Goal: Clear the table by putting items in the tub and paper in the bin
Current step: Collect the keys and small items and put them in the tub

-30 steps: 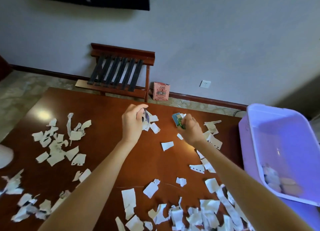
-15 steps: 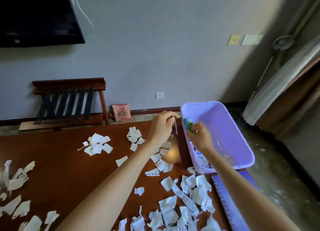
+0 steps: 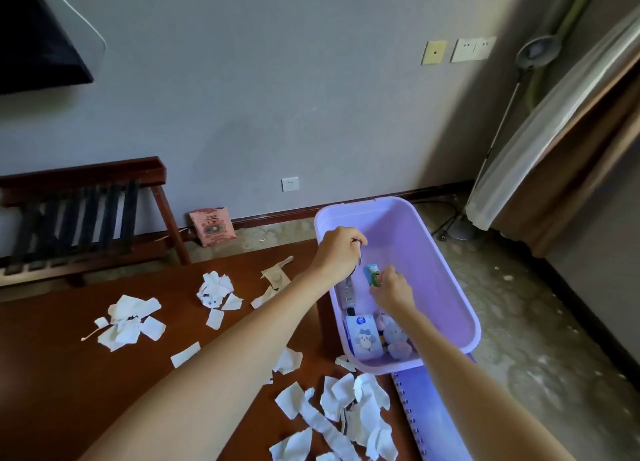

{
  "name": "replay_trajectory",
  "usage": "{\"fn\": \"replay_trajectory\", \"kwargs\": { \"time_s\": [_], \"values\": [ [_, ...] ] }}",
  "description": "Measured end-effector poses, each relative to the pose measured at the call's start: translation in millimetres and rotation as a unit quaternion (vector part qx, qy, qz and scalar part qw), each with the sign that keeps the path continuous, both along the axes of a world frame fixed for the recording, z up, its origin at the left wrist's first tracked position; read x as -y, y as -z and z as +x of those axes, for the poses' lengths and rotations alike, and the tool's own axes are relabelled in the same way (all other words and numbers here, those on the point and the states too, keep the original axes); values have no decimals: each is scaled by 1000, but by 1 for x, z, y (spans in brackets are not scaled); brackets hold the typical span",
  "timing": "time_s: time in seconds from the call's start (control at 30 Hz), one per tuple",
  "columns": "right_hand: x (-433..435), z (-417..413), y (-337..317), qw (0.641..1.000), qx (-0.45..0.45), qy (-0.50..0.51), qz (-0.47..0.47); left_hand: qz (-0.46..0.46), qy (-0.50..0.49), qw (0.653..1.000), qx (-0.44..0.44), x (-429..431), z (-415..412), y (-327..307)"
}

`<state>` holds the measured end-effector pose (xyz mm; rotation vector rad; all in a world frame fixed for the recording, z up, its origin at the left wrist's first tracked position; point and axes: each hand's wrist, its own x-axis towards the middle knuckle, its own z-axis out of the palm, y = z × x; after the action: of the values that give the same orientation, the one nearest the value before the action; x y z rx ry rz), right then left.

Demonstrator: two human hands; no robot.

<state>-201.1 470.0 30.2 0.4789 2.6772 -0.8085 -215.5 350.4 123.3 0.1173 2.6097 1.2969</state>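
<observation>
**Table** [image 3: 69, 374], L side: brown top, carrying torn paper scraps [image 3: 128, 322] in several heaps, running from far L to the near edge by the tub. Judging by qty lying out, paper step is not yet begun. Bin not in view.

**L hand** [image 3: 337, 252]: reaching over tub's L rim, fingers curling round a thin item [image 3: 359, 259]. It's dark or metallic, too small to ID.

**R hand** [image 3: 393, 289]: hovering inside the tub, fingertips pinching a small blue-green pack [image 3: 372, 274], which is sitting above the tub floor, not on it.

**Tub** [image 3: 450, 270], R of table: lilac, standing at table's R edge, with a spiral notebook [image 3: 433, 419] showing just below its near end. Inside, near half: a long grey item [image 3: 346, 292], a blue-white box [image 3: 363, 336], a plush [image 3: 394, 336]. Far half is lying bare.

**Step (est.):** items-to-tub, drop-off stage, w/ both hands loaded over the tub.

**Next move (est.):** calling for both hands to loosen and let go low over the tub floor. After that, going back for the scraps, which means finding the bin first.
</observation>
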Motion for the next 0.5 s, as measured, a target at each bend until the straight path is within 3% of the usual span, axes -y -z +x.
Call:
{"fn": "replay_trajectory", "kwargs": {
  "time_s": [0.3,0.5],
  "values": [
    [15,-19,29,988,47,-101,109,-33,6,998,45,-8,-32,21],
    [6,-18,33,986,76,-119,84,-39,6,998,52,-9,-32,28]
  ]
}}
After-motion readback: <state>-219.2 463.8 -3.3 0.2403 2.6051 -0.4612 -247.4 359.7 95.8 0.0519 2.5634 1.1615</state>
